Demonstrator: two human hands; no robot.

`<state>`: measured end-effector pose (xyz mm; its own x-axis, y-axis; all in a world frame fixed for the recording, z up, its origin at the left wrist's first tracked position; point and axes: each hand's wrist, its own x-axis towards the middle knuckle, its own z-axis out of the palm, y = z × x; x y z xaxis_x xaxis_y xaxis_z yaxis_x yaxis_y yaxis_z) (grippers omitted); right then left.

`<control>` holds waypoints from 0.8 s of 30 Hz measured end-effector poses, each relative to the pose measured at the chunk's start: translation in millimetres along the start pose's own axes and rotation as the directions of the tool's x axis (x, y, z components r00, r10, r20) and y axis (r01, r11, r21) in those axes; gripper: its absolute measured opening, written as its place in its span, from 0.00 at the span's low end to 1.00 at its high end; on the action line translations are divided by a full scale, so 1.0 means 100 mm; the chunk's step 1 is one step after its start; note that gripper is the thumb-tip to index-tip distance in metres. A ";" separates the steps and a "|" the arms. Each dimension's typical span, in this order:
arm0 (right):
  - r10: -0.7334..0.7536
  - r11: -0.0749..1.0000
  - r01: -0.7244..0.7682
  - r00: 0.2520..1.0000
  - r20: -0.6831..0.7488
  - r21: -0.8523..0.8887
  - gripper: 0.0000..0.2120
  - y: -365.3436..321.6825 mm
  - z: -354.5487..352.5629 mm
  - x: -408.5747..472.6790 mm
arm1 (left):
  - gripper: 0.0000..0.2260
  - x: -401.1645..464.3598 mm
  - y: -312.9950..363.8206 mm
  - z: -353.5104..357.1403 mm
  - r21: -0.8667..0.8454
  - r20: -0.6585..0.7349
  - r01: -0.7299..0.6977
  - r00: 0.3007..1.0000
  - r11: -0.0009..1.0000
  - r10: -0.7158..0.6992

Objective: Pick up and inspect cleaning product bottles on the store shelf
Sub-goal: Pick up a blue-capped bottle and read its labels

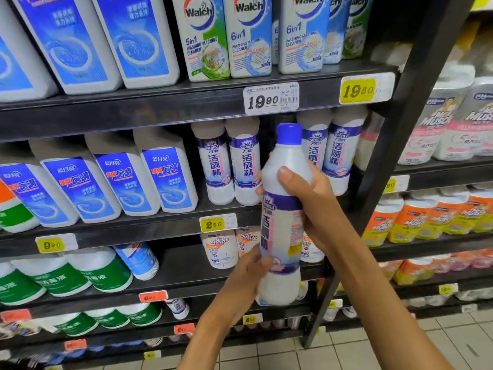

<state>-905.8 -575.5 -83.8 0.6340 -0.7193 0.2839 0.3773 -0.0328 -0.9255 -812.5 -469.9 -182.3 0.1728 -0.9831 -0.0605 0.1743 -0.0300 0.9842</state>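
I hold a tall white bottle [282, 222] with a blue cap and a purple-and-white label upright in front of the shelves. My right hand [306, 201] wraps its upper body from the right, thumb across the front. My left hand [248, 273] grips the lower part from the left. Matching bottles [229, 164] stand in a row on the middle shelf behind it, with a gap just behind the held bottle.
Black shelving [160, 108] carries blue-labelled jugs [112, 180], Walch cleaners [250, 36] on top, green-labelled bottles [80, 276] lower left. A black upright post [386, 156] divides off Mr Muscle packs [440, 214] at right. Tiled floor [346, 351] lies below.
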 end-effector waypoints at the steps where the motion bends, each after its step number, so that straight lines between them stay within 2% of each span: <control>1: -0.007 0.999 0.004 0.997 -0.073 -0.048 0.23 0.01 0.02 0.02 | 0.35 0.01 0.02 0.01 -0.009 -0.047 -0.011 0.999 1.000 0.010; 4: 0.009 0.997 -0.021 0.988 -0.157 -0.077 0.19 0.03 0.02 0.06 | 0.39 0.07 0.08 0.04 0.044 -0.095 -0.045 0.994 0.998 0.049; 6: 0.057 0.997 -0.062 0.993 -0.105 -0.037 0.18 0.01 -0.02 0.09 | 0.37 0.06 0.09 0.04 -0.060 -0.087 -0.035 0.996 0.998 0.030; 8: 0.125 0.988 -0.121 0.991 -0.041 0.099 0.21 -0.01 -0.06 0.11 | 0.36 0.03 0.10 0.03 -0.248 0.001 0.046 0.999 0.968 -0.047; 10: 0.214 0.953 -0.212 0.977 0.018 0.215 0.29 -0.02 -0.07 0.12 | 0.34 0.01 0.12 0.01 -0.314 0.122 0.125 0.988 0.941 -0.090; 11: 0.244 0.937 -0.246 0.969 0.042 0.247 0.32 -0.03 -0.07 0.13 | 0.32 0.02 0.10 0.00 -0.292 0.131 0.141 0.986 0.946 -0.107; 13: 0.221 0.947 -0.220 0.975 0.023 0.235 0.30 -0.04 -0.06 0.15 | 0.28 0.06 0.09 0.02 -0.196 0.020 0.118 0.993 0.974 -0.116; 15: 0.116 0.991 -0.109 0.990 -0.083 0.077 0.23 -0.03 -0.05 0.17 | 0.24 0.10 0.15 0.05 -0.064 -0.110 0.038 0.993 0.997 -0.045; 18: 0.041 0.995 -0.054 0.988 -0.149 -0.085 0.19 -0.01 -0.03 0.16 | 0.28 0.15 0.24 0.04 0.106 -0.144 -0.049 0.987 0.993 0.064; 21: 0.117 0.988 -0.128 0.987 -0.112 -0.092 0.21 0.00 -0.05 0.19 | 0.28 0.19 0.27 0.04 0.117 -0.161 -0.032 0.986 0.993 0.051; 24: 0.123 0.986 -0.130 0.989 -0.077 -0.102 0.22 0.02 -0.10 0.19 | 0.27 0.21 0.21 0.06 0.067 -0.168 -0.025 0.985 0.997 0.037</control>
<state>-899.5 -596.3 -82.9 0.6217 -0.7691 0.1482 0.2210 -0.0093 -0.9752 -811.0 -492.4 -162.2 0.3395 -0.9392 -0.0516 0.1041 -0.0170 0.9944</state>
